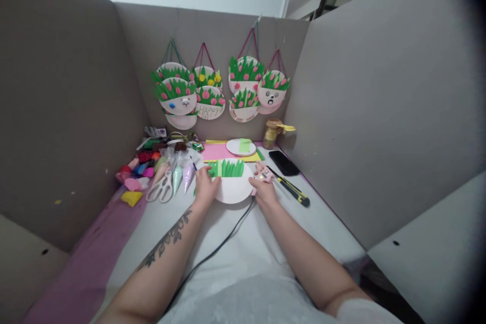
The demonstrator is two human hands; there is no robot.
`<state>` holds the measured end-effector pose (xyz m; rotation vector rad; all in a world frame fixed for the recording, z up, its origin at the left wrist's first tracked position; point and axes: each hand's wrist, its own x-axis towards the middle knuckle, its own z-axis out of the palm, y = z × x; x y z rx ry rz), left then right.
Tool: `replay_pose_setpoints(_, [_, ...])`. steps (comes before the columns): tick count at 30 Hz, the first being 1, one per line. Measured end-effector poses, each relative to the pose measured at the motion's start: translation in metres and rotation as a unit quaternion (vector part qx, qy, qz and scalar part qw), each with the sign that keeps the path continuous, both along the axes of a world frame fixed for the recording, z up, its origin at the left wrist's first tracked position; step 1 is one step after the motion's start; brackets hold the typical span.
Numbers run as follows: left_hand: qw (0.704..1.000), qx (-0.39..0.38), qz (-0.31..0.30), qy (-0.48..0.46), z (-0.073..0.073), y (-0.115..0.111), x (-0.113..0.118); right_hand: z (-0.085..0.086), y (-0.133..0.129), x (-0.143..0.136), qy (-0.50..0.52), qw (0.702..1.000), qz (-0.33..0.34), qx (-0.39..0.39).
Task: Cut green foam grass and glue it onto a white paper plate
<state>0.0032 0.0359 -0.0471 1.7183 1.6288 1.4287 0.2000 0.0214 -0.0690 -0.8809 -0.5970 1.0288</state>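
A round white paper plate (233, 190) is held between both hands over the table. Green paper cut like grass (230, 168) spans its upper part, with a lighter green strip near the left side. My left hand (207, 185) grips the plate's left edge, thumb on its face. On the right edge, my right hand (261, 190) holds the plate with the thumb on top; its other fingers are mostly hidden. Just beyond the right hand lies a pink glue gun (264, 172), its black cord (228, 238) running toward me.
White scissors (161, 187), piping bags (187, 176) and coloured clay packs (132, 185) lie left. A cutter (298, 195), phone (284, 163) and jar (271, 134) stand or lie right. Another plate (241, 147) rests behind; decorated plates (176, 96) hang on the grey partition (144, 35).
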Motion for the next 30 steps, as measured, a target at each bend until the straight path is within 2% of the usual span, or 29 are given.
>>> replay_pose_setpoints(5, [0.998,-0.052,0.012,-0.044,0.009,0.002,-0.007,0.008,0.001,0.008,0.031,0.996,-0.084,0.006])
replay_pose_setpoints(9, [0.976,-0.115,-0.084,-0.162,0.013,0.002,-0.006,0.016,-0.001,0.013,0.007,0.994,-0.101,0.048])
replay_pose_setpoints(12, [0.963,-0.121,-0.140,-0.197,0.014,0.004,-0.008,0.019,0.000,0.016,-0.002,0.991,-0.117,0.060])
replay_pose_setpoints(14, [0.961,-0.116,-0.142,-0.207,0.015,0.005,-0.010,0.020,0.001,0.017,0.013,0.994,-0.101,0.050])
replay_pose_setpoints(20, [0.958,-0.109,-0.114,-0.240,0.015,0.006,-0.012,0.021,0.001,0.031,0.094,0.995,0.017,-0.042])
replay_pose_setpoints(24, [0.950,-0.116,-0.120,-0.264,0.013,0.006,-0.010,0.024,-0.003,0.038,0.082,0.992,0.054,-0.081])
replay_pose_setpoints(26, [0.944,-0.122,-0.126,-0.279,0.014,0.006,-0.010,0.026,-0.004,0.039,0.058,0.993,0.064,-0.080])
replay_pose_setpoints(30, [0.934,-0.137,-0.140,-0.298,0.019,0.002,-0.008,0.029,-0.005,0.035,0.020,0.999,0.030,-0.006])
